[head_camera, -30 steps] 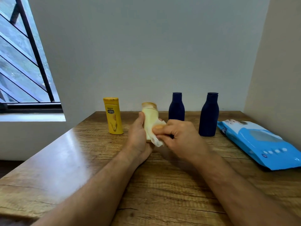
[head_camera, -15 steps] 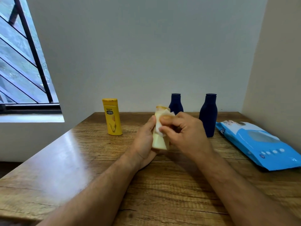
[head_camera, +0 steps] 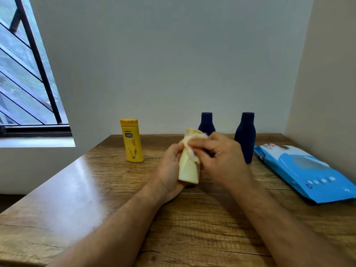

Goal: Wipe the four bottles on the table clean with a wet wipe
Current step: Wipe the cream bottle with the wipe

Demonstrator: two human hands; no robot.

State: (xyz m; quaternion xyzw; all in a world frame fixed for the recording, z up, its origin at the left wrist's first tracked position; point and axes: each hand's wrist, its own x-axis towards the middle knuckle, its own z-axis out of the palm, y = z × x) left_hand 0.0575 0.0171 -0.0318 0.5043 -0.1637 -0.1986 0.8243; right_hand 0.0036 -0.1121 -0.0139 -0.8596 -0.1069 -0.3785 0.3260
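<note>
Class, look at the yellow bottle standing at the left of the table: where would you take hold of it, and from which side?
Grip the yellow bottle around its mid body, below the cap, coming from the front. It stands upright with broad flat faces and narrow sides, so fingers can probably wrap its width. The left hand is nearest, but it now holds the cream bottle.

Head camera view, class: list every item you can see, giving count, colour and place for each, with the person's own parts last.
Cream bottle: one, pale yellow, held tilted above the table.
Wet wipe: one, white, pressed on the cream bottle's upper part.
Yellow bottle: one, upright, back left.
Dark blue bottles: two, upright, back right.
Wipes pack: one, blue, right edge.
Table: one, brown wood.
Window: one, barred, left.
Left hand: holds bottle.
Right hand: holds wipe.
</note>
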